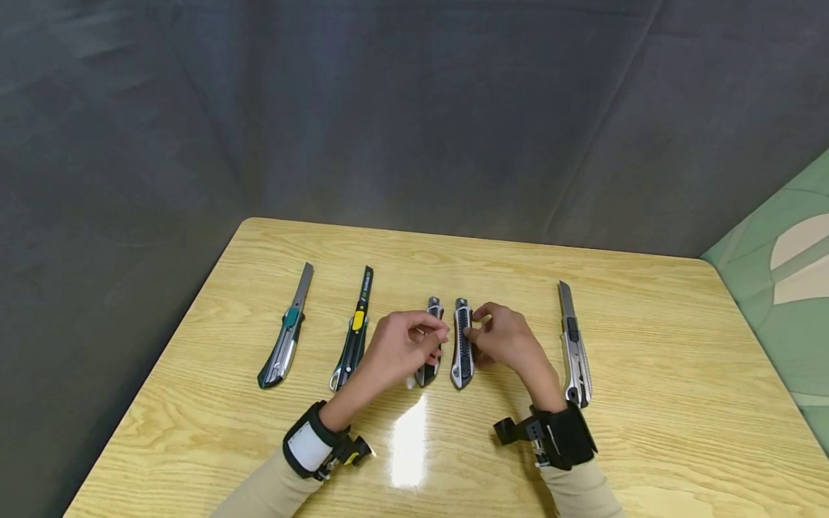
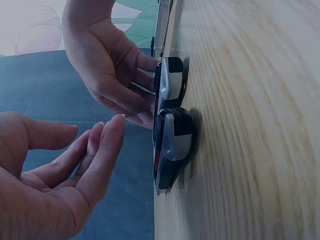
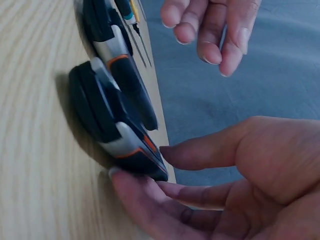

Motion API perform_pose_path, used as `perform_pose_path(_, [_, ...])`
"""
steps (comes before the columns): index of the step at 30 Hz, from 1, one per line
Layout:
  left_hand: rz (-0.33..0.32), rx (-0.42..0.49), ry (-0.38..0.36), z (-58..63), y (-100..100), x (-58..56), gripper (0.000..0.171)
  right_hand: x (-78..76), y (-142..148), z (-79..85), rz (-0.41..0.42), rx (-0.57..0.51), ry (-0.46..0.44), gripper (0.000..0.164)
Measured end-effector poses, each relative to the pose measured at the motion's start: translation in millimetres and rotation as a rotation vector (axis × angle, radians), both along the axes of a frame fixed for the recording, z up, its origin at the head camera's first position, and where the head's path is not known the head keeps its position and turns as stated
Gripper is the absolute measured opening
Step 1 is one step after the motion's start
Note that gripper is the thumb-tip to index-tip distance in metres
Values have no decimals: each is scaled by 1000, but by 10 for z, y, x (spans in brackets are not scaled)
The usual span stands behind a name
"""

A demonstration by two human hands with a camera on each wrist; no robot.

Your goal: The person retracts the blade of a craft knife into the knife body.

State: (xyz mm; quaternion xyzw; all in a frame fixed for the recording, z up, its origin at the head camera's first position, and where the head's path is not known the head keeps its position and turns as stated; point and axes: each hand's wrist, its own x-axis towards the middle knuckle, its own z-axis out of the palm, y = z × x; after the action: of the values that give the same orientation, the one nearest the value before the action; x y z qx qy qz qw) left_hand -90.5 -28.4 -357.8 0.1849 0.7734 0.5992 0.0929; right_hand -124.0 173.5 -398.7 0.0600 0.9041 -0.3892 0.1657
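Two silver-and-black utility knives with orange trim lie side by side on the table. My left hand (image 1: 404,342) hovers over the left one (image 1: 427,374), partly covering it; its fingers are loosely bent and hold nothing. At the right knife (image 1: 462,352), my right hand (image 1: 508,338) pinches the right edge, thumb at the upper face and fingers along the side. That knife rests on the wood, its rounded end (image 3: 92,102) close to the camera in the right wrist view. In the left wrist view both knives (image 2: 175,132) stand out against the tabletop.
Further left lie a knife with a green slider (image 1: 285,338) and a dark knife with a yellow slider (image 1: 356,327). A silver knife (image 1: 573,345) lies right of my right hand. Behind the wooden table (image 1: 648,324) hangs a dark grey cloth (image 1: 414,129).
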Motion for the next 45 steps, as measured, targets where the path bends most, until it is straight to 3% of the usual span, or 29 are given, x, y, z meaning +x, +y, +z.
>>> perform_pose_path(5, [-1,-3,-5,12,-1,-1,13,32,137,90,-11,-58,-17,40])
perform_pose_path(13, [-20,53,-55,16,16,-26,15,90,609,304,22,189,169,41])
perform_pose_path(21, [-25,29,-32,39,39,-38,17,189,1115,380,-72,306,256,42])
perform_pose_path(28, [-77,7,1,106,136,-23,20,297,1473,325,-138,274,142,55])
perform_pose_path(36, [-125,59,-9,88,229,-20,20,268,1478,169,-137,103,-29,60])
perform_pose_path(42, [-139,67,-19,41,265,-13,20,229,1396,131,-126,143,-52,74])
perform_pose_path(45, [-139,72,-18,19,269,-16,19,215,1350,107,-115,184,-46,69])
